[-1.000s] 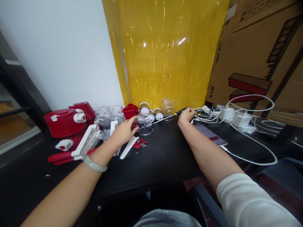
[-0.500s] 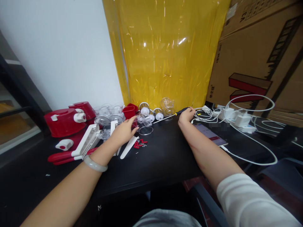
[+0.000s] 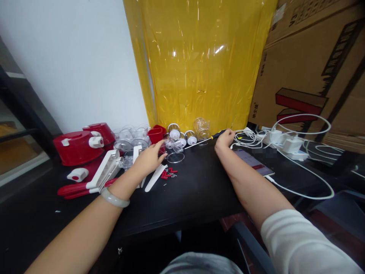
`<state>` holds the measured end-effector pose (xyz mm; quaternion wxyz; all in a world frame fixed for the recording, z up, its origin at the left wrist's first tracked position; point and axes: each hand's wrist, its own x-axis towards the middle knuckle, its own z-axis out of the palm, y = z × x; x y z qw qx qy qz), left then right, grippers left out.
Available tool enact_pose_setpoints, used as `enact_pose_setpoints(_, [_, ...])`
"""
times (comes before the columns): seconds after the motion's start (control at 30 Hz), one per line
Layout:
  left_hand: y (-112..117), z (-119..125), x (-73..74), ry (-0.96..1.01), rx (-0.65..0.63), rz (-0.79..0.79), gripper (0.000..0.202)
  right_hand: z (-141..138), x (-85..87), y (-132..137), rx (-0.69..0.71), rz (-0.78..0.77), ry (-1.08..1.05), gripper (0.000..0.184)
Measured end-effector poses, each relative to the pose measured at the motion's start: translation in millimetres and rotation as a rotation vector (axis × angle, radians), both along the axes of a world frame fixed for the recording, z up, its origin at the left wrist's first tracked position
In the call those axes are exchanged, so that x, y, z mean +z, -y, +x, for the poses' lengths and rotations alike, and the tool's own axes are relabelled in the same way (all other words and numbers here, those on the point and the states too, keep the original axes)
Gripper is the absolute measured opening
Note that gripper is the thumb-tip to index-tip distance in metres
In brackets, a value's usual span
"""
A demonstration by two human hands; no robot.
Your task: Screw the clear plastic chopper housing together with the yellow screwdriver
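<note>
My left hand (image 3: 151, 158) reaches in with thumb and forefinger apart, beside a clear plastic cup-like part (image 3: 175, 156); I cannot tell whether the fingertips touch it. Closed around the dark handle of a screwdriver (image 3: 199, 141) is my right hand (image 3: 225, 139). The screwdriver's metal shaft points left toward the clear part. Small red pieces (image 3: 168, 173) and tiny screws lie just in front of the left hand, next to a flat white strip (image 3: 155, 178). Several metal-and-white drums (image 3: 174, 131) stand behind the clear part.
At left are red housings (image 3: 76, 147), white frames with red handles (image 3: 104, 171) and more clear cups (image 3: 124, 144). A phone (image 3: 253, 162) and tangled white chargers (image 3: 292, 144) lie at right. A yellow plastic curtain (image 3: 196, 68) and a cardboard box (image 3: 302, 76) rise behind the black table (image 3: 194, 201).
</note>
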<state>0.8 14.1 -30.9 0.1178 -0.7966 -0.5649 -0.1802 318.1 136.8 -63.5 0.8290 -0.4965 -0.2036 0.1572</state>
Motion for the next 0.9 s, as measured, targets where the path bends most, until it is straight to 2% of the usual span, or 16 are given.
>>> enact_pose_setpoints(0.13, [0.5, -0.2, 0.1, -0.001, 0.006, -0.004, 0.06, -4.3, 6.4, 1.7, -0.075, -0.059, -0.076, 0.012])
enact_pose_setpoints(0.43, [-0.7, -1.3, -0.6, -0.004, -0.007, -0.002, 0.06, -4.3, 5.5, -6.4, 0.014, 0.019, -0.228, 0.015])
enact_pose_setpoints(0.57, [-1.1, -0.8, -0.9, -0.013, 0.004, 0.001, 0.059, -4.8, 6.0, -4.3, 0.01, -0.008, -0.201, 0.01])
enact_pose_setpoints(0.77, [-0.5, -0.9, -0.7, -0.008, 0.001, -0.001, 0.059, -1.0, 3.3, -3.4, -0.094, -0.127, -0.079, 0.007])
enact_pose_setpoints(0.9, [-0.8, -1.5, -1.0, -0.007, -0.004, 0.002, 0.06, 0.0, 3.0, -3.4, -0.09, -0.119, -0.033, 0.008])
